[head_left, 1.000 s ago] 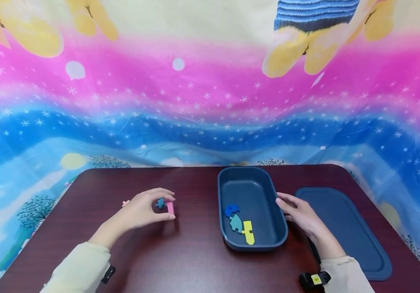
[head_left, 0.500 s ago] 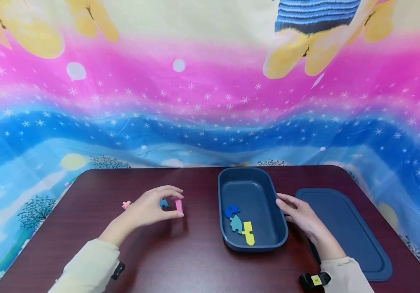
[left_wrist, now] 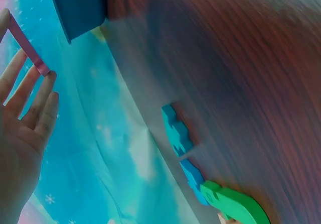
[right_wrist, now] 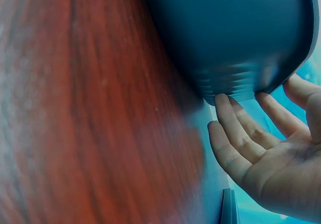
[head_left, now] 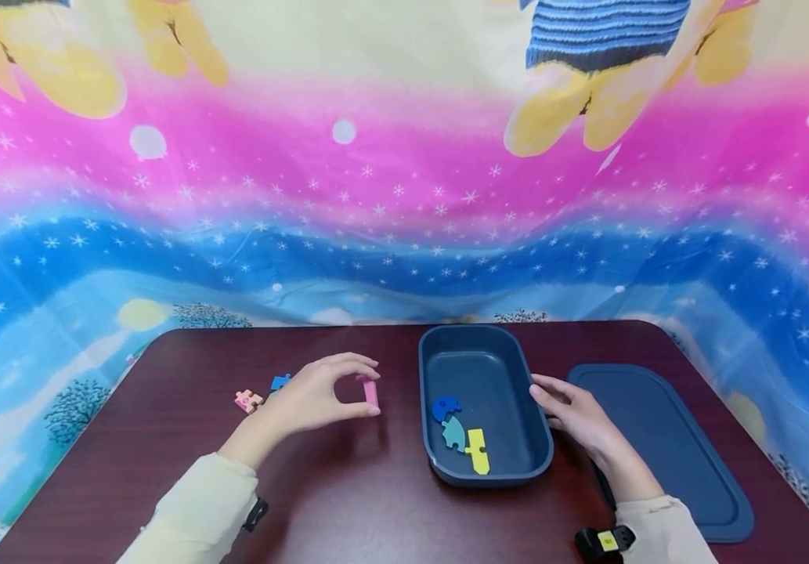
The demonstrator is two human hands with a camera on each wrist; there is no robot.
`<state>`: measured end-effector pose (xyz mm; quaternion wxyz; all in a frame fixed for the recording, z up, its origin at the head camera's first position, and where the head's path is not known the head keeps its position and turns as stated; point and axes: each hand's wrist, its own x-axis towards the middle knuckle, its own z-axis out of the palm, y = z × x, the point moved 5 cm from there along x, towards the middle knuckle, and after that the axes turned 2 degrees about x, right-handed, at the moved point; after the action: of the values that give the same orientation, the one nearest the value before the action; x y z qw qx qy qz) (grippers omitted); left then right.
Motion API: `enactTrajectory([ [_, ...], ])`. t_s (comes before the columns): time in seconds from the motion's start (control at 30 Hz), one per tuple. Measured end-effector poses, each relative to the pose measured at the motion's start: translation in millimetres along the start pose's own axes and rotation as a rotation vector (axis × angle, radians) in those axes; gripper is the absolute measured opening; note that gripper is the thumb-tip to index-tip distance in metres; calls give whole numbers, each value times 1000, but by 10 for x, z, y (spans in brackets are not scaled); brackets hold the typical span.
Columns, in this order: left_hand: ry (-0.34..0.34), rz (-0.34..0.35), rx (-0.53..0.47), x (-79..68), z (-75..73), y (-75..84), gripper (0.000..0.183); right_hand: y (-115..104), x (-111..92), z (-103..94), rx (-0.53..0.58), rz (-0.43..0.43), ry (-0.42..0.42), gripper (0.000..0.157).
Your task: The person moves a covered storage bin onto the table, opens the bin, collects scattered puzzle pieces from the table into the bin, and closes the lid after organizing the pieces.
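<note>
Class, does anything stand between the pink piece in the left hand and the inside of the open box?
Only the left wall of the box, which the pink piece would probably have to pass over. In the head view, nothing but tabletop shows between the piece, pinched in the left hand, and that wall.

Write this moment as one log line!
left hand: pinches pink piece | right hand: touches box | inside box: blue piece, teal piece, yellow piece | lid: off, on table

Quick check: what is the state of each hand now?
Left hand: holding the pink piece.
Right hand: open, touching the side of the box.
</note>
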<state>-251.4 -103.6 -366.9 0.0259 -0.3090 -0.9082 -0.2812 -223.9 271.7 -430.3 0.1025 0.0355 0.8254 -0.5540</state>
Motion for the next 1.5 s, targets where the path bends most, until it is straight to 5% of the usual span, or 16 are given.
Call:
enactTrajectory([
  [0.73, -10, 95, -35, 348, 319, 363, 50, 5, 4, -8, 2, -4, 5, 73],
  [1.5, -19, 82, -37, 576, 547, 380, 47, 23, 32, -4, -7, -7, -1, 73],
])
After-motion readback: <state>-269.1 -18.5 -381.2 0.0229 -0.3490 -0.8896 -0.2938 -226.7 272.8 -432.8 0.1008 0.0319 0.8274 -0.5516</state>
